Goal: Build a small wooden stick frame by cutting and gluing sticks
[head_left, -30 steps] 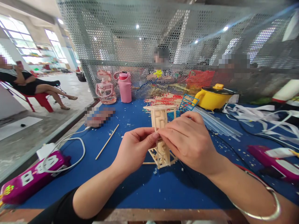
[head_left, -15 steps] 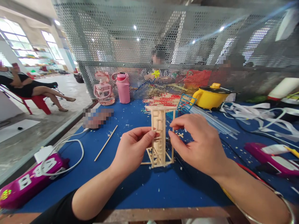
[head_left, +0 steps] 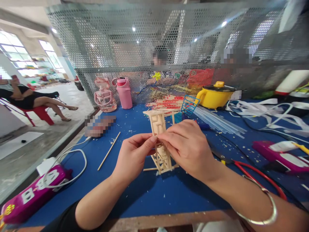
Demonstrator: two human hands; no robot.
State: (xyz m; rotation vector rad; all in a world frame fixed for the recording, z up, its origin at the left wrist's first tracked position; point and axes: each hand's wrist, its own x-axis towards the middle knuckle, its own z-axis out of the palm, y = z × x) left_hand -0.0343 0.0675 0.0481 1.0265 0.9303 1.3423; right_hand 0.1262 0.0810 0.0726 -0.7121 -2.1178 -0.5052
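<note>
A small tower of pale wooden sticks (head_left: 158,124) stands slightly tilted on the blue table. My left hand (head_left: 135,154) pinches its left edge at mid-height between thumb and fingers. Across the front of the tower reaches my right hand (head_left: 188,146), its fingertips pressed together beside my left thumb. Whatever small piece those fingertips may hold is hidden. One loose wooden stick (head_left: 109,150) lies left of my left hand. Behind the tower is a pile of red-tipped sticks (head_left: 166,102).
Red-handled pliers (head_left: 256,174) lie beside my right forearm. Purple power strips (head_left: 31,193) sit at both sides. Further back are two pink bottles (head_left: 124,93), a yellow pot (head_left: 216,97), clear glue sticks (head_left: 219,120) and a mesh screen (head_left: 135,42). A person sits at far left.
My right hand has moved left from the tower's right side to my left fingertips, and its fingers have closed. The tower now leans. The pliers show more fully.
</note>
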